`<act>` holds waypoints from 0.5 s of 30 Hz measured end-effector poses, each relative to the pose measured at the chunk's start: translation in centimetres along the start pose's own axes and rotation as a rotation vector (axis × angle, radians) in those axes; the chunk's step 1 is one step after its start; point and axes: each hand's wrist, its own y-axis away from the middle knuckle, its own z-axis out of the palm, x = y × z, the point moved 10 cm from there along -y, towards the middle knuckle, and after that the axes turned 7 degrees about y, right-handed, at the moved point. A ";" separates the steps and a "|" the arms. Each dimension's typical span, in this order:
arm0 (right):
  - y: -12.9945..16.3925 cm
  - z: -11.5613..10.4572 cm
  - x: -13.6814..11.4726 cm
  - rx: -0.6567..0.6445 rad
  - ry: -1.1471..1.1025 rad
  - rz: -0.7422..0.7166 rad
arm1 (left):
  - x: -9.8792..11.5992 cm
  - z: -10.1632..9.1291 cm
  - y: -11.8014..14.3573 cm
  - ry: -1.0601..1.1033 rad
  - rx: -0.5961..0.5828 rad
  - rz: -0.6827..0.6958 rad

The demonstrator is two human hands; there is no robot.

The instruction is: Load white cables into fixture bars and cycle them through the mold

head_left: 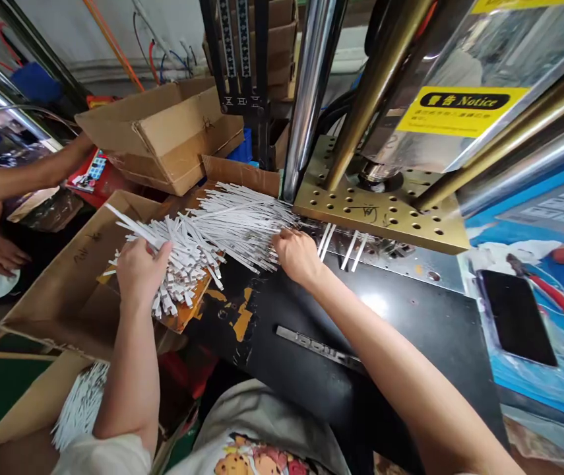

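Note:
A large heap of thin white strips with small blocky ends spreads over the left end of the black work table. At the heap's left side my left hand is closed around some of the strips, and a few stick out past its thumb. My right hand has its fingers curled together at the heap's right edge; what they hold is hidden. Just right of that hand, a few white strips lie under the press's brass plate. A narrow metal bar lies on the table in front of me.
Cardboard boxes stand behind the heap and at its left; another low box holds more strips. A chrome post rises beside the press. At right are a phone and red-handled pliers. A co-worker's arm reaches in at left.

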 end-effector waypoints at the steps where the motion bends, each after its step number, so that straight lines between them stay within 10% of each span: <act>1: 0.9 0.0 0.5 0.002 0.009 0.015 | 0.6 -0.4 0.5 -0.054 0.063 0.030; 4: 5.2 0.7 3.4 -0.012 0.005 0.119 | 5.2 -0.3 3.8 0.001 0.169 0.313; 8: 13.3 1.9 6.7 0.059 -0.074 0.132 | 13.9 6.9 11.5 0.045 -0.330 1.002; 10: 17.5 1.4 7.6 0.177 -0.050 0.130 | 15.5 10.0 13.7 -0.027 -0.478 1.164; 15: 25.3 -0.1 6.7 0.390 -0.051 0.258 | 17.1 12.1 14.3 -0.057 -0.423 1.363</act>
